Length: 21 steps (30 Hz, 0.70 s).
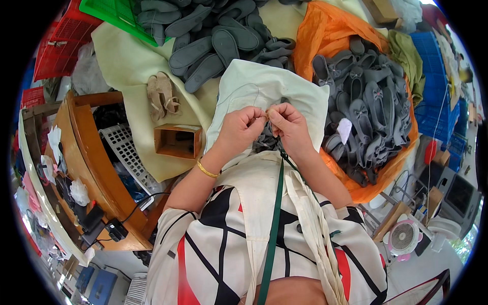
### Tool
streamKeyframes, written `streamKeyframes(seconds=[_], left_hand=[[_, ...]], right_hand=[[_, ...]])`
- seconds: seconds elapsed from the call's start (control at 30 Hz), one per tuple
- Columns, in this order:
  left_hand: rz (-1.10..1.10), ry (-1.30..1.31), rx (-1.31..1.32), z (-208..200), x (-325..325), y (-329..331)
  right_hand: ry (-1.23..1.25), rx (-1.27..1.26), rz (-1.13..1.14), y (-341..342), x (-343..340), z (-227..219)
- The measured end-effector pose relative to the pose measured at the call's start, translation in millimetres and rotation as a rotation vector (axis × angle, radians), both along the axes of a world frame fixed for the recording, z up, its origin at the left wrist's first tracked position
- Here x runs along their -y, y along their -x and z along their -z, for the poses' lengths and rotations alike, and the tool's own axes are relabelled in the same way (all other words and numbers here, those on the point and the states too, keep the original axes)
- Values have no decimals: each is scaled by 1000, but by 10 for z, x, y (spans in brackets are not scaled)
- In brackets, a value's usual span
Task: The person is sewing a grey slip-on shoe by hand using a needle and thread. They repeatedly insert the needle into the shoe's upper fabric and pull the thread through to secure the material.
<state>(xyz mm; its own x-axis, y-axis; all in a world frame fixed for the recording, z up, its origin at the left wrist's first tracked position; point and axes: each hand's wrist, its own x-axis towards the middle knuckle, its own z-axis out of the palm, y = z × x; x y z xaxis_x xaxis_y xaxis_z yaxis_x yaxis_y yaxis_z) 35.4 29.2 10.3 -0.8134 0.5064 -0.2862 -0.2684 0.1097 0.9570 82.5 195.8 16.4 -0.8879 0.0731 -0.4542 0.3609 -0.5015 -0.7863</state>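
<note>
My left hand (pixel 241 131) and my right hand (pixel 290 128) meet over my lap, fingertips pinched together. Whatever small thing sits between them is too tiny to make out. Just below the fingers lies a bunch of dark grey pieces (pixel 265 141), partly hidden by the hands. They rest on a pale cloth (pixel 274 76) spread across my lap. A dark green strap (pixel 275 223) hangs down my front over a cream apron (pixel 255 203).
Grey flat shoes (pixel 223 46) are heaped ahead; more shoes with bows (pixel 373 96) fill an orange sack (pixel 325 25) at right. At left are beige shoes (pixel 161 94), an open cardboard box (pixel 175 142) and a wooden desk (pixel 86 168). A small fan (pixel 404 234) stands lower right.
</note>
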Motion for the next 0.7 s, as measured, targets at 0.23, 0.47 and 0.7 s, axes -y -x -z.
streamKeyframes(seconds=[0.23,0.47,0.7], left_hand=[[24,42,-135,-141,-12,-19],[6,-88,72,-91,13,-12],[10,-162,199,-20,15,-6]], right_hand=[[53,23,-37,-10,-57,2],[104,28,-65,-19,-80,14],[106,35,-31,-23,-73,22]])
